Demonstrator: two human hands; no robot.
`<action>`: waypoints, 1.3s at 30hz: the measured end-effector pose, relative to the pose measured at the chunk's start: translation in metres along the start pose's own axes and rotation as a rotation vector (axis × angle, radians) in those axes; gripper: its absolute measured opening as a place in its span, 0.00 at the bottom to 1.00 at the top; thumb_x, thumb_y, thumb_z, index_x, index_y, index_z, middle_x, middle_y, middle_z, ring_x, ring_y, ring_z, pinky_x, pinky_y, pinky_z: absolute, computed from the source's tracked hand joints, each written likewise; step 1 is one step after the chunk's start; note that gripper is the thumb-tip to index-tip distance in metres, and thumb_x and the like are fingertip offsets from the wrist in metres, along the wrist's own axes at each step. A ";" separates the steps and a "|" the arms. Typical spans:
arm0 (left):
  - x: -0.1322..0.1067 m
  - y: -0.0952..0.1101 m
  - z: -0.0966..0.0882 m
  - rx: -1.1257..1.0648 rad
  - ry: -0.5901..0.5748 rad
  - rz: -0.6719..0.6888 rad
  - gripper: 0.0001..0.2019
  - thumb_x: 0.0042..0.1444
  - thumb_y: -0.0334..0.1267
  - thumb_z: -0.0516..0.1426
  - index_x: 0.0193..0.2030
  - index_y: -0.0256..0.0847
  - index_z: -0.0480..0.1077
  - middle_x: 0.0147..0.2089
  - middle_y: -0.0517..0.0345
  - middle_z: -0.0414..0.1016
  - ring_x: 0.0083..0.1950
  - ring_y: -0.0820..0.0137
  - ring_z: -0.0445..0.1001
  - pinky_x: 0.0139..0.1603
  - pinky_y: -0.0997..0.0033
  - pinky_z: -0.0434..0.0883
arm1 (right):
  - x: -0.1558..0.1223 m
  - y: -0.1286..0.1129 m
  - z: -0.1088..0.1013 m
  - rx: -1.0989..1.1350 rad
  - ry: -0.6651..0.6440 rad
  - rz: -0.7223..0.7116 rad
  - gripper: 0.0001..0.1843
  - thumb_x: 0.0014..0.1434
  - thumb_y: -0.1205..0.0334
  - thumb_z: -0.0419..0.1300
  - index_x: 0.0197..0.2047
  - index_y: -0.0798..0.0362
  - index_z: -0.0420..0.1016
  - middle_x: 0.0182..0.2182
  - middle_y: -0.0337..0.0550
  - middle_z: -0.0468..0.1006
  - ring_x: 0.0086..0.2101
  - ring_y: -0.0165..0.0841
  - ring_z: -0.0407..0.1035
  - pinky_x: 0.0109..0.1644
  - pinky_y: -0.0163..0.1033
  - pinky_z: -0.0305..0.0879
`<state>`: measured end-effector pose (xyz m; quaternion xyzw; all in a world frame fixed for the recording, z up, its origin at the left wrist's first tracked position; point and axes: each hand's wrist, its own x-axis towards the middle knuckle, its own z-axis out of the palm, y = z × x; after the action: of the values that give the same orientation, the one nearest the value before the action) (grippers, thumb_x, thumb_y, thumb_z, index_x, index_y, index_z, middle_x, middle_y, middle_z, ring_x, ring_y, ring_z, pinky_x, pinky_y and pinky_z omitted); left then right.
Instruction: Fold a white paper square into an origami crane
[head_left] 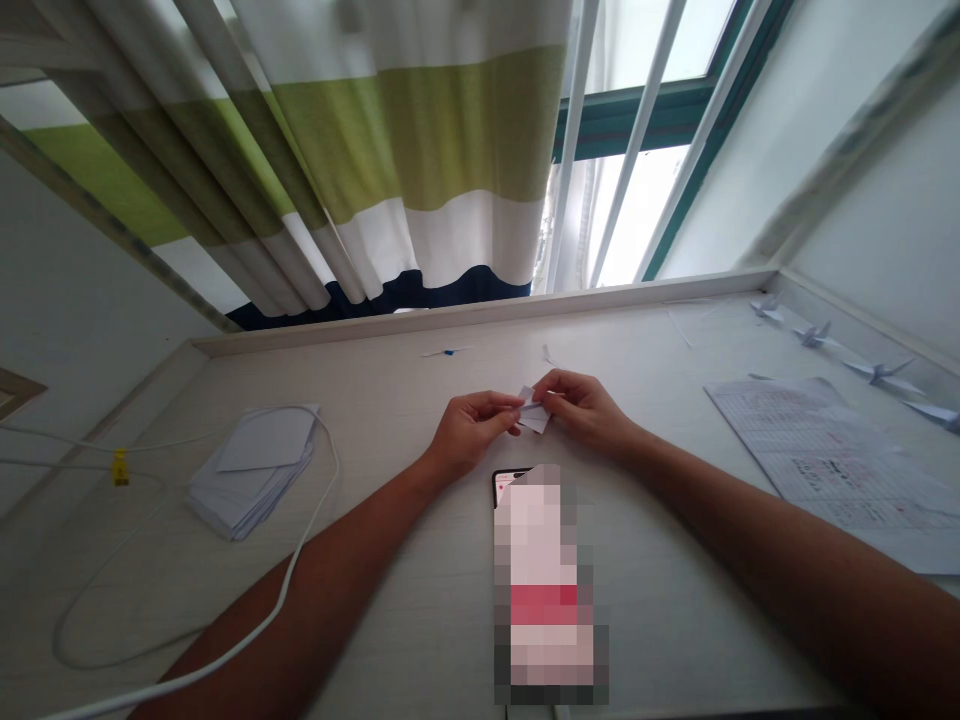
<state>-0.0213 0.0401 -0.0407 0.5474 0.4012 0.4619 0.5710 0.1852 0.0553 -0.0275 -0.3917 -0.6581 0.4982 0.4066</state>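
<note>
Between my two hands, above the middle of the desk, is a small folded piece of white paper (535, 415). My left hand (474, 428) pinches its left side between thumb and fingers. On the other side, the thumb and fingers of my right hand (581, 405) close on its upper right part. Fingertips hide some of the folds. Just below the hands lies a phone (501, 490), its screen mostly blurred out.
A stack of white paper (259, 460) lies left, with a white cable (330, 470) looping past it over my left forearm. Written sheets (817, 450) lie right. Several folded paper cranes (814, 336) line the right edge. A thin strip with a blue piece (448, 352) lies near the back.
</note>
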 end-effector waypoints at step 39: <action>-0.002 -0.008 -0.001 0.123 0.000 -0.021 0.19 0.51 0.48 0.71 0.42 0.37 0.77 0.33 0.55 0.84 0.34 0.67 0.82 0.41 0.68 0.76 | 0.001 0.007 0.000 0.111 -0.069 0.065 0.22 0.55 0.47 0.72 0.47 0.54 0.80 0.39 0.46 0.84 0.38 0.39 0.78 0.41 0.42 0.74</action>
<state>-0.0218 0.0384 -0.0484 0.5773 0.4346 0.4306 0.5408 0.1860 0.0573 -0.0342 -0.3723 -0.6298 0.5601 0.3886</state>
